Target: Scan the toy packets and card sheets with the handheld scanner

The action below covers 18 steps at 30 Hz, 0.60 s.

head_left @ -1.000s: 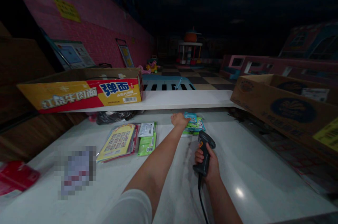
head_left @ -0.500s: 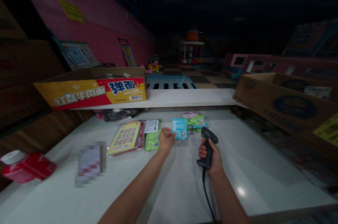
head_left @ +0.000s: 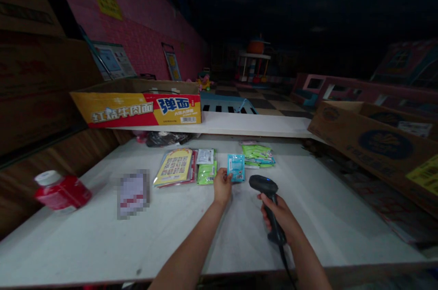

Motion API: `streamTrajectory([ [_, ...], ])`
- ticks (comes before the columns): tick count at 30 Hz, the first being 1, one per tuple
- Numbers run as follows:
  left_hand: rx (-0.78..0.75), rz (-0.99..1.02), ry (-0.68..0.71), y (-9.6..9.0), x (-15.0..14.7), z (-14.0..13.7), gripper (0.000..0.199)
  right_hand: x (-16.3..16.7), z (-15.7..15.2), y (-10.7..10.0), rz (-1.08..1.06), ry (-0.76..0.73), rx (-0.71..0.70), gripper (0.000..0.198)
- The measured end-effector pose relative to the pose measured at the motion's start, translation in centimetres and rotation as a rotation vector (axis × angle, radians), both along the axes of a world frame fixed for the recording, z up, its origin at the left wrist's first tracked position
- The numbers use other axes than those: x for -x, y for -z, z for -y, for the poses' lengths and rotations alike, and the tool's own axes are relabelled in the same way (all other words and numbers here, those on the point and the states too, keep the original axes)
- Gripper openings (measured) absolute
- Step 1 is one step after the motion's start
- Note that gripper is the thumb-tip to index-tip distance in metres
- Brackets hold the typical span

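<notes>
Blue packet (head_left: pixel 237 162) up in the left hand (head_left: pixel 223 186), fingers pinched shut on its left edge; can't tell if it touches the white worktop (head_left: pixel 112 244). Right hand (head_left: pixel 283 217) has fingers wrapped round the scanner (head_left: pixel 273 226) handle, head near the packet's 4 o'clock, apart. Clock centred on packet: green packet pile (head_left: pixel 258 151) at 2, booklets (head_left: pixel 176 169) at 9, red bottle (head_left: pixel 68 193) at 8. White shelf (head_left: pixel 253 121) bounds 12; noodle box (head_left: pixel 143 110) at 10, brown carton (head_left: pixel 342 130) at 2–3. Dim room, pink wall (head_left: pixel 143 34) at 11, checkered floor (head_left: pixel 273 104) past 12. Near edge at 6; open worktop runs from scanner toward 4.
</notes>
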<state>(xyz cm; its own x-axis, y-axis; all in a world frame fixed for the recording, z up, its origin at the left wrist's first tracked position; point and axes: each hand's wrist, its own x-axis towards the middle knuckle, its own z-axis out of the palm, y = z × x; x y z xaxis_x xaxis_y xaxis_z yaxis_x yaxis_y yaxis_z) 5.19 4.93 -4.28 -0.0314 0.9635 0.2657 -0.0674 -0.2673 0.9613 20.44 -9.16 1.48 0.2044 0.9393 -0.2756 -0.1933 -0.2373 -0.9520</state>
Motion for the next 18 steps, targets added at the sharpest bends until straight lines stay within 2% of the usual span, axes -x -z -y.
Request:
streamTrajectory([
  [3,0.003,-0.054,-0.035,-0.4,-0.1,0.2,0.012,0.1,1.8,-0.5,0.077,-0.007,0.035,0.046],
  [7,-0.025,-0.258,-0.14,-0.9,0.0,0.3,0.004,0.0,3.1,-1.0,0.09,-0.003,0.033,0.046],
  [10,-0.054,-0.252,-0.13,-0.8,0.1,0.3,0.002,0.0,3.3,-1.1,0.076,0.011,0.03,0.045],
  [14,-0.054,-0.17,-0.042,-0.5,0.0,0.3,0.006,-0.4,2.0,-1.1,0.021,0.055,0.011,0.044],
  [18,-0.075,-0.246,-0.046,-0.9,0.0,0.6,0.005,-1.9,-1.5,-0.6,-0.217,0.111,-0.048,0.046],
])
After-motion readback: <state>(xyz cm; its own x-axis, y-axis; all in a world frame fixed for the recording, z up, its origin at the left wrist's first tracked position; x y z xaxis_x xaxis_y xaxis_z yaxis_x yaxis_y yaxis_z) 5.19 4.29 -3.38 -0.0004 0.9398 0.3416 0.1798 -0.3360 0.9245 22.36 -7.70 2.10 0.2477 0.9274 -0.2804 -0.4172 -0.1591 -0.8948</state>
